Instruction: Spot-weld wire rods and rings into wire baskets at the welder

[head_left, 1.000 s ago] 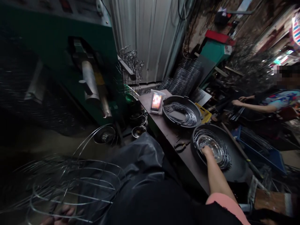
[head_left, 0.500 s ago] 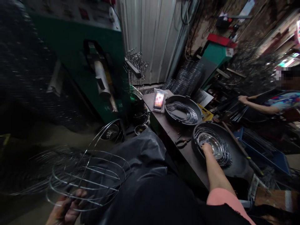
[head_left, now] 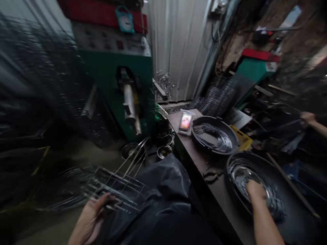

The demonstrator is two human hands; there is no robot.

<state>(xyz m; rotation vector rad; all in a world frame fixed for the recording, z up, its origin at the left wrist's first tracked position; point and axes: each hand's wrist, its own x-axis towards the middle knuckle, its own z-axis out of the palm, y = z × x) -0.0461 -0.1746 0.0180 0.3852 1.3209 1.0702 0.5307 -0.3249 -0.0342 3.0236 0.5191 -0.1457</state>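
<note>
Wire frame [head_left: 114,187] turned, blurred — in left hand [head_left: 90,217]

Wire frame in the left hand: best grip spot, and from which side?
Probably the near edge of the wire frame, coming from below on the person's left, as the left hand does. The frame is open rods, tilted nearly edge-on, so fingers can hook between them there. The long free rods beyond look thin and likely springy.
</note>
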